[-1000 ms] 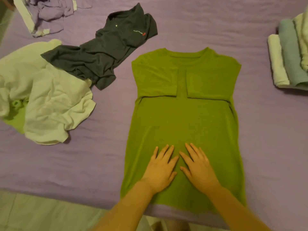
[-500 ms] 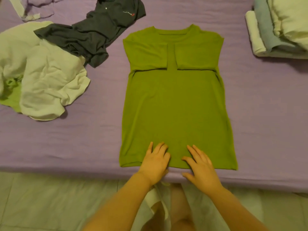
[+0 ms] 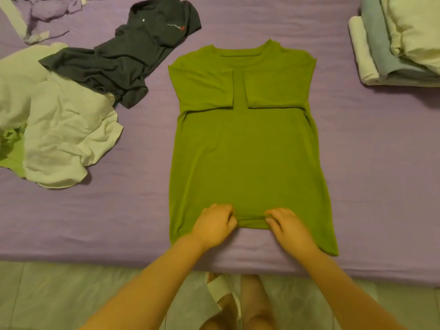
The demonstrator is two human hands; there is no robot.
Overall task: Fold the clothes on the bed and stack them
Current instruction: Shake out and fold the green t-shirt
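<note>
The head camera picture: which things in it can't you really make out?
- Dark shirt: its small chest print is too small to read.
- Folded stack: cut off by the right edge, so the count is unclear.
- Bright green cloth: mostly buried under the white garment.
- Green shirt: the hem's middle is hidden under the left hand and right hand.

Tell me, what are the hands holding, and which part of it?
Both hands hold the green shirt by its bottom hem, near the middle. The left hand and the right hand each pinch the edge, bunching it up a little.
</note>
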